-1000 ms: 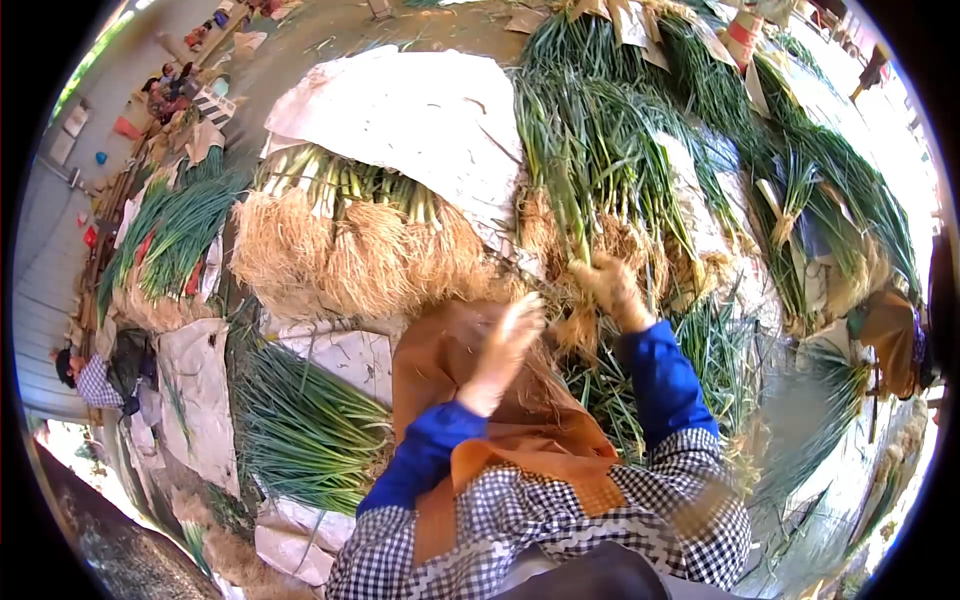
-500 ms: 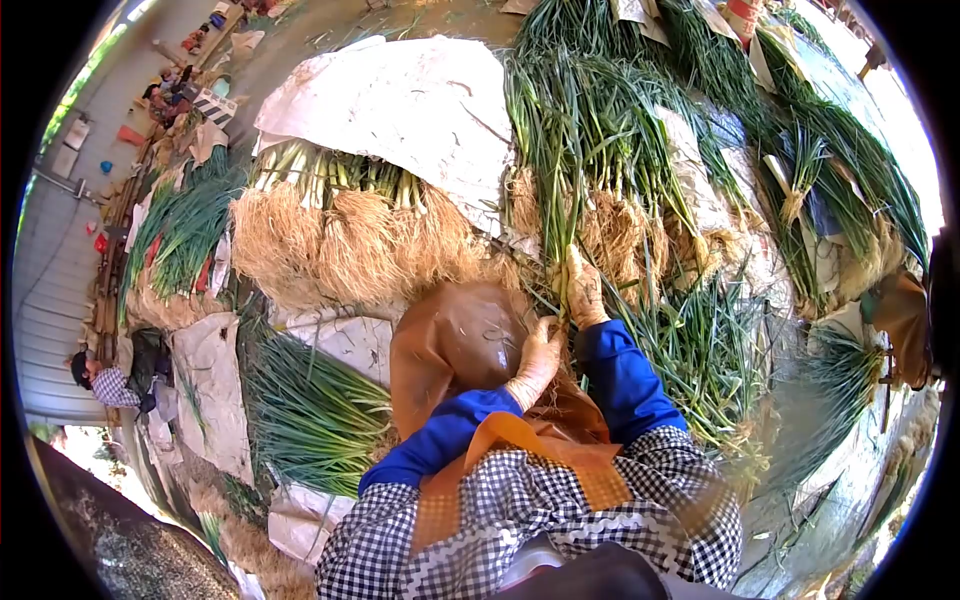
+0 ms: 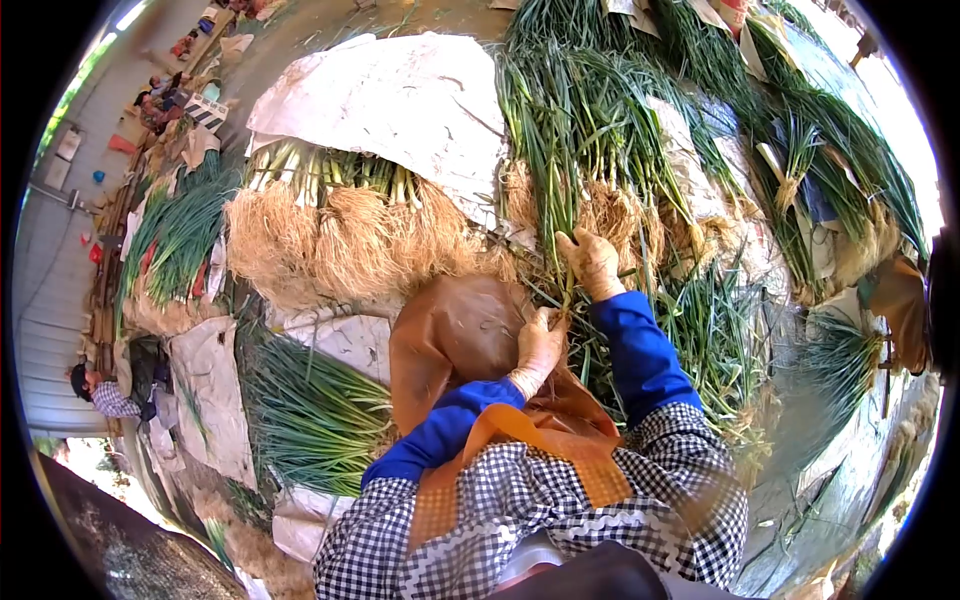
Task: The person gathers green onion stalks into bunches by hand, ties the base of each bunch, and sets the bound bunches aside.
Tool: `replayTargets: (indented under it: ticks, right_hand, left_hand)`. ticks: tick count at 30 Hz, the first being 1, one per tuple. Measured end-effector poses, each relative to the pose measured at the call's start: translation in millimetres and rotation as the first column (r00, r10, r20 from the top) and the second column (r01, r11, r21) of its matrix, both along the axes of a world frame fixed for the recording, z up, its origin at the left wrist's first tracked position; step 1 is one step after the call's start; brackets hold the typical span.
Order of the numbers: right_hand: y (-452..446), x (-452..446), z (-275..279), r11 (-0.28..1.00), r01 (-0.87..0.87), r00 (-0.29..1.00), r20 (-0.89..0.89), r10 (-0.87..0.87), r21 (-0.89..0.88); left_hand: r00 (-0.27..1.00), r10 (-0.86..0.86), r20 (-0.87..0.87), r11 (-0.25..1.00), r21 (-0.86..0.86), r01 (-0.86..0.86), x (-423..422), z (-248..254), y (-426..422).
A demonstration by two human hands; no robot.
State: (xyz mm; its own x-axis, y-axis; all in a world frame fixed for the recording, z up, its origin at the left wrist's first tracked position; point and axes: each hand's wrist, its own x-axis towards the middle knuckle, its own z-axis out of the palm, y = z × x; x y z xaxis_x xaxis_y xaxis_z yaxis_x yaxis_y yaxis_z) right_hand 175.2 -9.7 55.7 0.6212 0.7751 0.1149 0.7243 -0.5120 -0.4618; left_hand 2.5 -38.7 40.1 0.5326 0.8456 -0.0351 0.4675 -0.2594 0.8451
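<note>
In the head view my left hand [image 3: 541, 345] is closed round the root end of a green onion [image 3: 566, 292], just in front of my bent knee. My right hand [image 3: 592, 262] is a little higher and to the right, beside the onion's stalk, with thumb and forefinger apart. The onion's long leaves run up into a heap of green onions [image 3: 610, 110], so its tip cannot be told from the rest. A brown apron [image 3: 465, 325] covers my knee, and loose stripped leaves [image 3: 705, 345] lie to the right of my hands.
Bundled onions with tan roots [image 3: 350, 240] lie under a white sheet [image 3: 385, 95] at upper left. Another pile of onions [image 3: 315, 415] is left of my knee. More onions [image 3: 840, 160] lie at right. A person [image 3: 110, 395] sits at far left.
My right hand has shifted up and right, its fingers loosening from the stalk. My left hand has moved slightly right and keeps its hold at the lower end.
</note>
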Motion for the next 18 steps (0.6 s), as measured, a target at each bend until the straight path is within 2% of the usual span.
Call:
replayTargets:
  ticks: [1, 2, 4, 5, 7, 8, 9, 10, 11, 12, 13, 14, 16, 17, 18]
  right_hand:
    - [0, -6, -2, 0.992, 0.026, 0.997, 0.072, -0.035, 0.122]
    - [-1, -6, -13, 0.992, 0.004, 0.991, 0.134, -0.021, 0.125]
    - [-17, -10, -27, 0.965, -0.055, 0.976, 0.219, -0.003, 0.256]
    - [-31, -28, 2, 0.924, 0.023, 0.996, 0.067, -0.053, 0.382]
    - [-65, -51, 13, 0.955, 0.008, 0.952, -0.294, 0.083, 0.295]
    - [-88, -60, 27, 0.942, -0.118, 0.927, -0.305, 0.218, 0.314]
    - [-113, -66, 25, 0.96, -0.076, 0.875, -0.443, 0.194, 0.27]
    - [-142, -62, 11, 0.949, -0.189, 0.882, -0.38, 0.277, 0.254]
    - [-167, -61, 20, 0.991, 0.073, 0.737, -0.675, 0.021, 0.112]
    - [-183, -48, 38, 0.985, 0.171, 0.738, -0.665, -0.113, 0.022]
    - [-210, -24, 7, 0.967, 0.254, 0.729, -0.651, -0.211, -0.029]
    - [-242, 6, -11, 0.962, 0.032, 0.995, -0.078, -0.055, -0.272]
    - [-240, 28, -12, 0.843, 0.069, 0.986, 0.165, 0.024, -0.534]
    - [-208, 26, 5, 0.963, 0.043, 0.999, 0.039, -0.033, -0.268]
    - [-170, 7, 22, 0.999, 0.052, 0.992, -0.112, -0.05, 0.013]
  left_hand:
    - [1.0, 0.01, 0.01, 0.999, -0.046, -0.01, 0, -2, 1]
    - [1.0, 0.018, 0.013, 0.999, -0.05, -0.017, 0, -2, 1]
    - [0.999, 0.007, 0.032, 0.995, -0.103, -0.004, -1, 0, 2]
    - [0.997, 0.024, 0.068, 0.991, -0.131, -0.015, 0, -3, 3]
    - [0.993, 0.06, 0.106, 0.976, -0.213, -0.036, -5, -27, 7]
    - [0.972, 0.113, 0.206, 0.95, -0.309, -0.045, -4, -53, 9]
    - [0.958, 0.161, 0.239, 0.916, -0.397, -0.055, -4, -51, 12]
    - [0.94, 0.212, 0.268, 0.874, -0.483, -0.06, -4, -49, 19]
    - [0.834, 0.405, 0.375, 0.661, -0.751, 0.016, -1, -27, 21]
    - [0.844, 0.437, 0.31, 0.568, -0.823, 0.008, -3, 1, 25]
    - [0.847, 0.418, 0.327, 0.545, -0.837, 0.054, -8, -2, 26]
    - [0.849, 0.4, 0.344, 0.518, -0.85, 0.101, -9, -1, 27]
    - [0.768, 0.454, 0.453, 0.427, -0.866, 0.258, -11, 4, 25]
    - [0.751, 0.471, 0.463, 0.406, -0.87, 0.281, -7, 10, 27]
    - [0.742, 0.491, 0.456, 0.376, -0.88, 0.292, -10, 12, 23]
